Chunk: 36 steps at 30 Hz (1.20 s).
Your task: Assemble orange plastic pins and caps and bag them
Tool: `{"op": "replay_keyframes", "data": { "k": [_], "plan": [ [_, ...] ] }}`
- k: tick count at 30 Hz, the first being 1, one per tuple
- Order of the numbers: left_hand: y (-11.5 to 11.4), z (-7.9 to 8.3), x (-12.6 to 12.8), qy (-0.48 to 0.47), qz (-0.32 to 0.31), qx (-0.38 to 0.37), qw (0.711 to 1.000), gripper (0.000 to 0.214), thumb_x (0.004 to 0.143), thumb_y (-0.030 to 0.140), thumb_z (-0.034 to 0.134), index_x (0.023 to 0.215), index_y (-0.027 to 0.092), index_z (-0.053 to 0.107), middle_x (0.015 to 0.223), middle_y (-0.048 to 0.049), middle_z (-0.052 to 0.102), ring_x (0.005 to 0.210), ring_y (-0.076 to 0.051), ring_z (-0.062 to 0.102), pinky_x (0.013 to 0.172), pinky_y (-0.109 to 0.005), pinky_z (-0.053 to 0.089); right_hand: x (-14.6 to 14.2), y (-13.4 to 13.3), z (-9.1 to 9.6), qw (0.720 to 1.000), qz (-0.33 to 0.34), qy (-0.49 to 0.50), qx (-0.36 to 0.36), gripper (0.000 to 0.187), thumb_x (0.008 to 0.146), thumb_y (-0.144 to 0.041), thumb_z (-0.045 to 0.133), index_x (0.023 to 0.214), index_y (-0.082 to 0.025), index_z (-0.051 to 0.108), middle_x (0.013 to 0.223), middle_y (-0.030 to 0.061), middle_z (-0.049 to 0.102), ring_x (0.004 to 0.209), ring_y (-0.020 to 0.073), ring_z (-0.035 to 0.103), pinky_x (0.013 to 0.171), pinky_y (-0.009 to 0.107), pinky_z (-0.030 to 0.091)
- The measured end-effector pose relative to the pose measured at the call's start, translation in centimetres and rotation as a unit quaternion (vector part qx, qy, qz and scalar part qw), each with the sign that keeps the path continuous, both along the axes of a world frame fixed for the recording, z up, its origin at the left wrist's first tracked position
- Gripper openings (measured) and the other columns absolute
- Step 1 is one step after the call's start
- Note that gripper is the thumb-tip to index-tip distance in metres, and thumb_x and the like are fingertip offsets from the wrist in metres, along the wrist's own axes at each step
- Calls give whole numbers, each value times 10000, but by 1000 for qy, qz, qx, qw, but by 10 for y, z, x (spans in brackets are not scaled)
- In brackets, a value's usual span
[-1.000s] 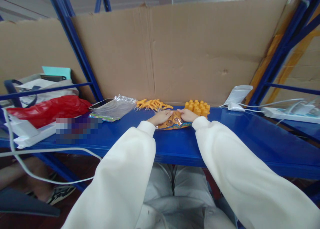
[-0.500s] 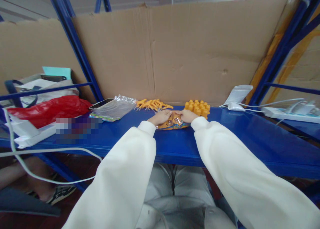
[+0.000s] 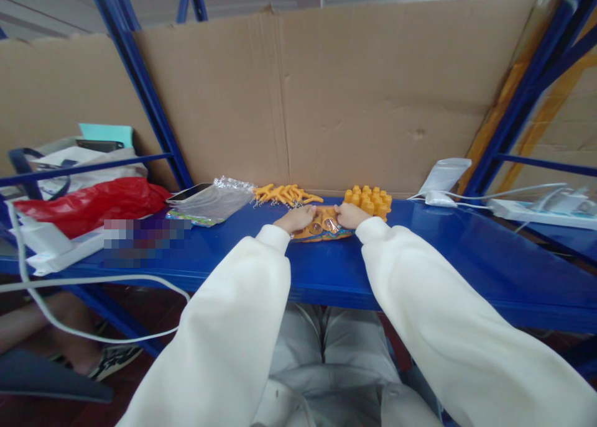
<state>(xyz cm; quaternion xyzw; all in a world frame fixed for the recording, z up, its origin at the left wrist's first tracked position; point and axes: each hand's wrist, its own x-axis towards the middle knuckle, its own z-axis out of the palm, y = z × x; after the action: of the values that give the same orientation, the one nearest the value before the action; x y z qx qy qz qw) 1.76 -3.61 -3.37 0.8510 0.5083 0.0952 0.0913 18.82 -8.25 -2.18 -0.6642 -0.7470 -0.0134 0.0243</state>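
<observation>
A flat, shiny plastic packet (image 3: 323, 230) with orange contents and a blue patterned lower edge lies at the middle of the blue shelf. My left hand (image 3: 299, 218) grips its upper left part, fingers closed. At the upper right, my right hand (image 3: 351, 215) pinches the packet's edge. Both hands partly cover it, and what exactly is inside is hard to make out. Behind my left hand is a pile of orange figures with small metal chains (image 3: 286, 194). A cluster of orange knobbed pieces (image 3: 368, 201) stands just beyond my right hand.
To the left lie clear plastic bags (image 3: 219, 203), a phone (image 3: 191, 193) and a red bag (image 3: 97, 204). A white power strip (image 3: 541, 212) with cables sits at the right. A cardboard sheet (image 3: 373, 97) backs the shelf; a white cable (image 3: 116, 279) hangs over its front left.
My hands have drawn slightly apart along the packet's top edge, and more of its upper middle shows between them. The packet stays in place.
</observation>
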Motion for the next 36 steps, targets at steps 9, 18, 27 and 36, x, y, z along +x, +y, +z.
{"op": "replay_keyframes", "data": {
  "k": [9, 18, 27, 36],
  "plan": [
    [-8, 4, 1, 38, 50, 24, 998, 611, 1072, 391, 175, 1425, 144, 608, 1491, -129, 617, 1414, -256, 560, 1172, -345, 406, 3, 5, -3, 1000, -19, -3, -15, 459, 978, -119, 434, 1356, -19, 675, 1350, 222, 690, 1295, 277, 657, 999, 255, 511],
    [-10, 5, 1, 54, 82, 37, 994, 609, 1067, 406, 181, 1389, 183, 647, 1451, -108, 656, 1359, -254, 611, 1125, -335, 455, 1, 4, -2, 999, -22, 16, -33, 486, 953, -101, 424, 1356, 14, 671, 1329, 255, 686, 1289, 321, 659, 1024, 319, 529],
    [-15, 9, 1, 44, 83, 27, 995, 594, 1063, 373, 195, 1408, 175, 635, 1476, -114, 633, 1375, -263, 596, 1141, -347, 443, 4, 6, -6, 998, -7, 58, -23, 417, 948, -109, 489, 1270, -108, 754, 1248, 228, 738, 1260, 373, 668, 1081, 427, 515],
    [-17, 8, 2, 27, 105, 22, 994, 629, 1067, 373, 165, 1418, 120, 621, 1473, -169, 625, 1381, -284, 589, 1141, -368, 438, 3, 2, -3, 999, -19, 32, -34, 480, 934, -97, 447, 1337, -1, 688, 1330, 270, 685, 1292, 357, 651, 1073, 391, 517]
  ]
}}
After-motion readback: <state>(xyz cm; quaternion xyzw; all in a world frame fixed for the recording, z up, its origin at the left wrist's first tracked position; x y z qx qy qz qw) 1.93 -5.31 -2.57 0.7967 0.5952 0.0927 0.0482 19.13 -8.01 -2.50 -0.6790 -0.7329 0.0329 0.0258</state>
